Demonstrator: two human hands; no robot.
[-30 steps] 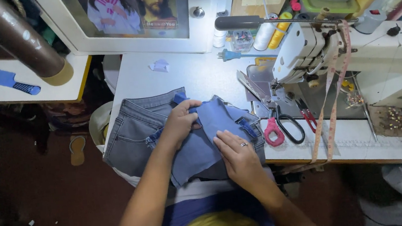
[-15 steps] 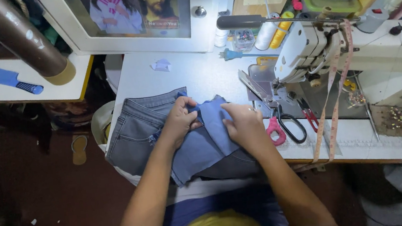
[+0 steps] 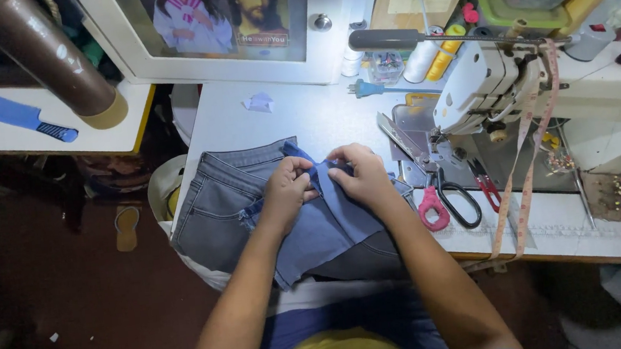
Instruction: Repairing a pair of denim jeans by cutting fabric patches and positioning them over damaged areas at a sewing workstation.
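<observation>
A pair of grey denim jeans (image 3: 219,201) lies on the white sewing table (image 3: 304,117), with a blue denim patch (image 3: 331,226) spread over it. My left hand (image 3: 286,193) pinches the upper edge of the blue patch. My right hand (image 3: 357,176) grips the same edge just to the right, and the fingertips of both hands nearly meet. The cloth between them is folded up into a small ridge.
A white sewing machine (image 3: 501,89) stands right of the hands, a measuring tape (image 3: 525,167) draped over it. Pink-handled scissors (image 3: 434,208) and black-handled scissors (image 3: 461,203) lie beside the cloth. Thread spools (image 3: 421,59) sit at the back. A blue comb (image 3: 28,118) rests on the left shelf.
My right hand has moved up from the lower part of the patch to its top edge, next to my left hand. The view is shifted slightly.
</observation>
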